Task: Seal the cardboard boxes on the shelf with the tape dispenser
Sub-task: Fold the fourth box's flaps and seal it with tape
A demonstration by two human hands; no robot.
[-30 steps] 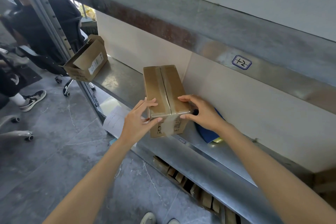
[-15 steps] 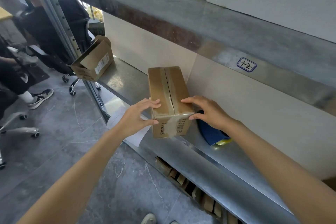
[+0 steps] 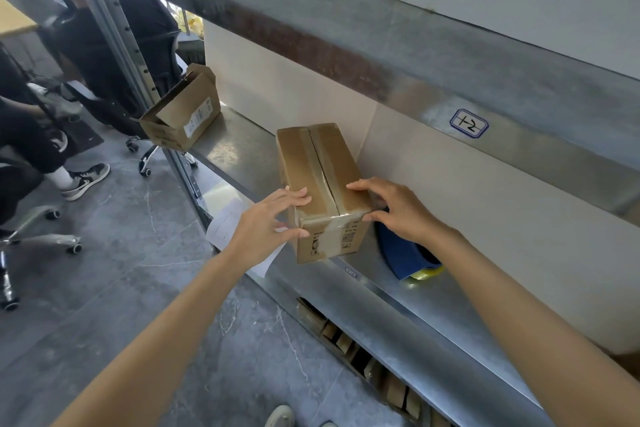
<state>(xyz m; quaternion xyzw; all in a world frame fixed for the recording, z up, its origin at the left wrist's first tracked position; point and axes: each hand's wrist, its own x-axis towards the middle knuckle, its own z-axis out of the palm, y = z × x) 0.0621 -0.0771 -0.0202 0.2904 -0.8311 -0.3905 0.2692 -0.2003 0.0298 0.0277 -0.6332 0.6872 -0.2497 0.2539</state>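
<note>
A closed cardboard box (image 3: 322, 163) stands on the metal shelf (image 3: 239, 146), clear tape running along its top seam and down its near end. My left hand (image 3: 263, 222) grips its near left corner, thumb on the front face, fingers on top. My right hand (image 3: 398, 208) grips the near right corner the same way. Just right of the box, a blue tape dispenser (image 3: 405, 260) with a yellowish roll lies on the shelf, partly hidden behind my right wrist. A second box (image 3: 180, 114) with open flaps sits at the shelf's far left end.
A sheet of paper (image 3: 228, 225) hangs over the shelf edge by my left hand. White panels back the shelf, and an upper shelf beam with a "1-2" label (image 3: 469, 123) runs overhead. Seated persons and office chairs (image 3: 145, 45) are at the left. Cardboard pieces lie below the shelf.
The view has drifted, so the box and hands appear slightly further right. Both hands keep their hold on the box's near corners; the fingers have shifted only slightly.
</note>
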